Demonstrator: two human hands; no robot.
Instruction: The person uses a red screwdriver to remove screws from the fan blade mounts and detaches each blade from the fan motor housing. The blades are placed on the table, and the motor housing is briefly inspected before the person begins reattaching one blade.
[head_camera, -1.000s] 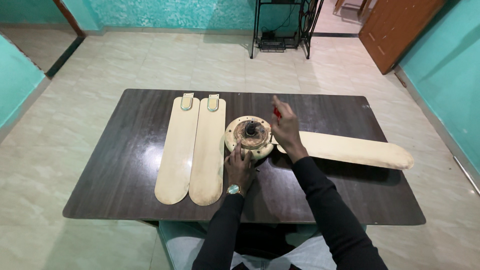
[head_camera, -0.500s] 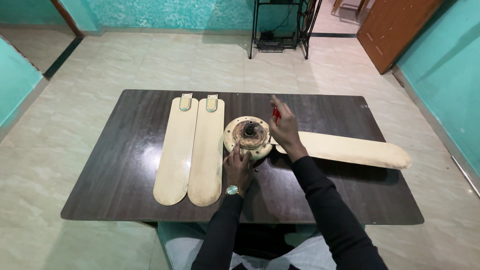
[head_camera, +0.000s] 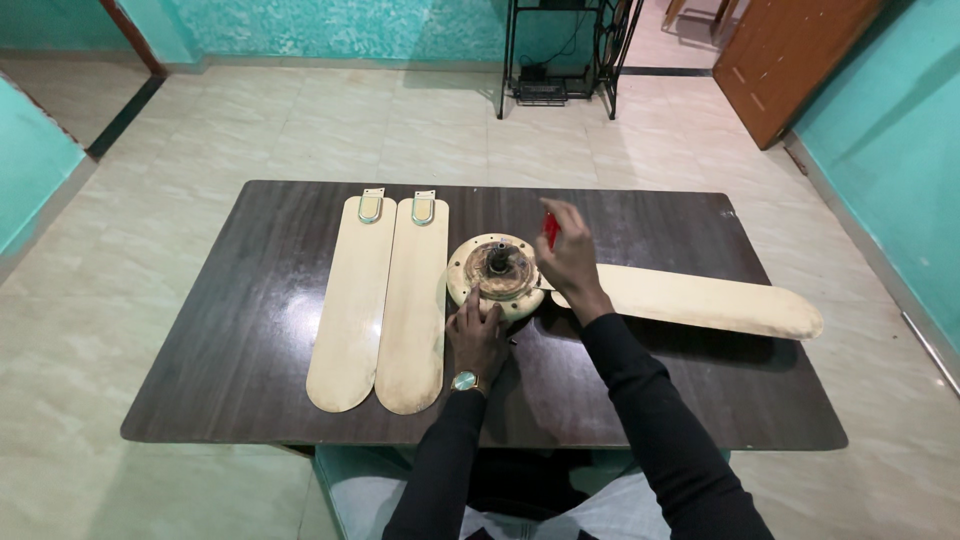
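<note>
Near the middle of the frame, on the dark counter (head_camera: 250, 330), lay a round cream fan motor hub (head_camera: 497, 272), face up with its rusty centre showing. The left hand (head_camera: 478, 335) rested on the hub's lower rim, fingers spread and pressing down rather than closed around anything. The right hand (head_camera: 570, 262), just right of the hub, was clamped on a red-handled screwdriver (head_camera: 549, 229); only a bit of the handle showed above the fingers, so the tip could not be seen.

One cream blade (head_camera: 700, 300) was still joined to the hub. Its long axis ran nearly level across the frame, root at the hub, rounded tip pointing to the right edge and dipping slightly lower. Two loose blades (head_camera: 385, 300) lay side by side left of the hub, long axes running up and down the frame, metal brackets toward the top.

The risks looked modest. The hub might turn or slide under the driver if the left hand eased off. The driver might slip from a screw and nick the nearby fingers. A small dark speck (head_camera: 512, 343) below the hub, perhaps a screw, could roll off the counter.
</note>
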